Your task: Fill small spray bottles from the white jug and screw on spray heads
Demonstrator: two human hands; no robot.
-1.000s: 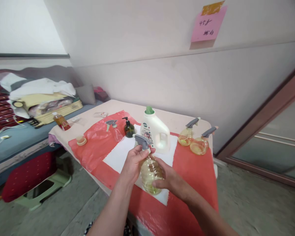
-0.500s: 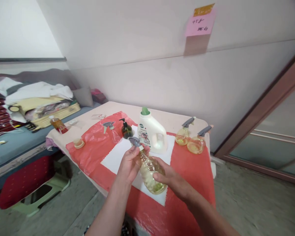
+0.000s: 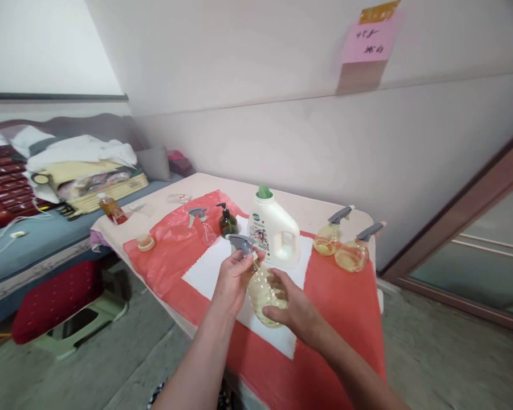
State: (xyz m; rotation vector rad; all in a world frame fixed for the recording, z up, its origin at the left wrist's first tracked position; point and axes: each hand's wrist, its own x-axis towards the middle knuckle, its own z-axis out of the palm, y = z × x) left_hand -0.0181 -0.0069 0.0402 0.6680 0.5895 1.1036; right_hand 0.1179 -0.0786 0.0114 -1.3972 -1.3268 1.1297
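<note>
Both hands hold a clear spray bottle [image 3: 263, 287] with yellowish liquid above the white cloth [image 3: 205, 270]. My left hand [image 3: 233, 279] is wrapped round the bottle's neck, just under its grey trigger head [image 3: 240, 243]. My right hand [image 3: 293, 310] cups the round body from the right and below. The bottle tilts, with its head pointing up and left.
On the red sheet [image 3: 337, 296] over the table stand a white jug with a green cap [image 3: 276, 230], a dark pump bottle [image 3: 227, 222], a small clear sprayer [image 3: 200, 222] and two more yellowish spray bottles [image 3: 331, 236] [image 3: 354, 250]. A small orange bottle [image 3: 111, 209] and a bed [image 3: 34, 239] lie left.
The bottle stays in both hands and has tilted a little, its head leaning further left. The view has shifted slightly; the things on the table have not moved.
</note>
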